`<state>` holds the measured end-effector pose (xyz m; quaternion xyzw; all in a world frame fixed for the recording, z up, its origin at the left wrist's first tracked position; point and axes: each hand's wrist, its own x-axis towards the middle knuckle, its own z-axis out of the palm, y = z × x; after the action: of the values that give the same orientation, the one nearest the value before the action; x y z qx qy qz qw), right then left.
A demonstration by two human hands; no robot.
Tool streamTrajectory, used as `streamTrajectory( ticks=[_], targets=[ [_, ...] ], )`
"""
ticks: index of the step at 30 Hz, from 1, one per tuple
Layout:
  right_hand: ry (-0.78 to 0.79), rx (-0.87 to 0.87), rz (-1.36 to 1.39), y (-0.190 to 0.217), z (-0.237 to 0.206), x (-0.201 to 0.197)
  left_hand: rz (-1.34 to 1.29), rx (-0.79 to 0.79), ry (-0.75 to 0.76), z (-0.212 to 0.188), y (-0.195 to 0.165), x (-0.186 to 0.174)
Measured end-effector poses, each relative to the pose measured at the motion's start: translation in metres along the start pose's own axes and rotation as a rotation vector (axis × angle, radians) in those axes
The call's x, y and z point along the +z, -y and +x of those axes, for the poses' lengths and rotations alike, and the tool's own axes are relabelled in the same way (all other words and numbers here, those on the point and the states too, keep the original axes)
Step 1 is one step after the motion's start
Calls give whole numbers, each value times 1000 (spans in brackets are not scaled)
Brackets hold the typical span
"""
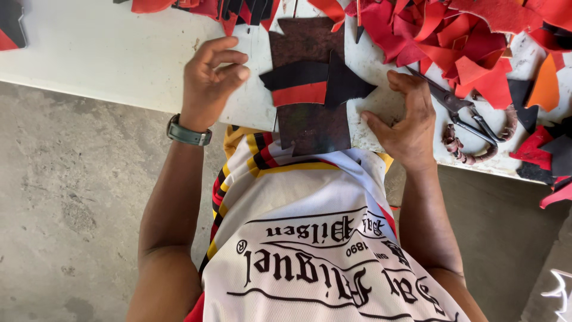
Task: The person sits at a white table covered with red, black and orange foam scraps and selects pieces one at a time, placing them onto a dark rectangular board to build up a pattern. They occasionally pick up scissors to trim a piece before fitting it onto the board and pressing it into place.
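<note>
A dark brown board (310, 125) lies on the white table (119, 53), its near end hanging over the edge. Across it sits a black and red leather piece (301, 84) with a black pointed part (345, 83) on its right. My left hand (211, 80) hovers just left of the piece, fingers curled, holding nothing that I can see. My right hand (408, 116) rests on the table at the board's right, fingers spread, near the black pointed part. A grey watch (187, 134) is on my left wrist.
Scissors (468, 122) with wrapped handles lie right of my right hand. A heap of red, orange and black leather scraps (471, 42) covers the table's far right; more scraps (226, 9) lie at the far edge. Grey concrete floor (71, 209) is below.
</note>
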<state>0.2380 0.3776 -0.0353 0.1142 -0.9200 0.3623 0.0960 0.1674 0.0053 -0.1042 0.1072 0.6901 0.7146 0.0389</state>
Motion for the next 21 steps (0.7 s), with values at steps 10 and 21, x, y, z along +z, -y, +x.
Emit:
streamTrajectory(
  ticks=[10,21],
  targets=[
    [-32,85,86,-26,0,-4,-882,-232,-16,21,8,-40],
    [-69,200,223,-30,18,-1,-999,-290,-40,29,7,-41]
  ],
)
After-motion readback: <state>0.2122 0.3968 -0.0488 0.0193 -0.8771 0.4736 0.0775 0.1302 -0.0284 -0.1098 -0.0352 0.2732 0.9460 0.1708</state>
